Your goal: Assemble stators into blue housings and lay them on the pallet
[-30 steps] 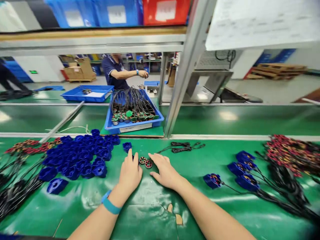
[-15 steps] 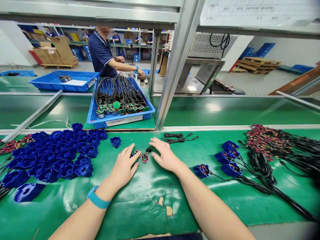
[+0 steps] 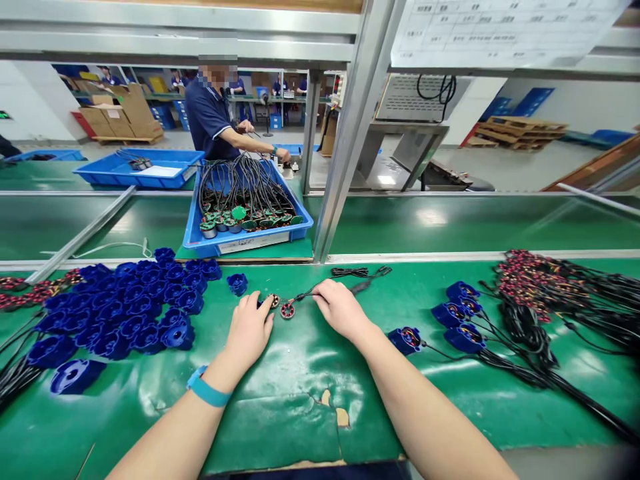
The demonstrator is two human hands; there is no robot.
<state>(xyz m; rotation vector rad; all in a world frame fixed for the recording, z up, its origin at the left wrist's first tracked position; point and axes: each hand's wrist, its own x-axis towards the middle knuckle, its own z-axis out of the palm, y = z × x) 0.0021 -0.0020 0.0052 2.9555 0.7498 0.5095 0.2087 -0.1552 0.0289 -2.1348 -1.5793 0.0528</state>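
Sprawling well left of the coil (image 3: 287,311) are cups (image 3: 120,310); just left, the left hand (image 3: 249,332) half-curls, its hold I can't tell; below the coil, mat (image 3: 285,373) runs to its near edge (image 3: 310,463); rightward, the right hand (image 3: 339,308) pinches a cord (image 3: 305,295).

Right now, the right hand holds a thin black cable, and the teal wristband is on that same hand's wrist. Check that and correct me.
The wristband's side is wrong: the head view shows the teal wristband on the wrist of the left hand. The right hand does hold a thin black cable.
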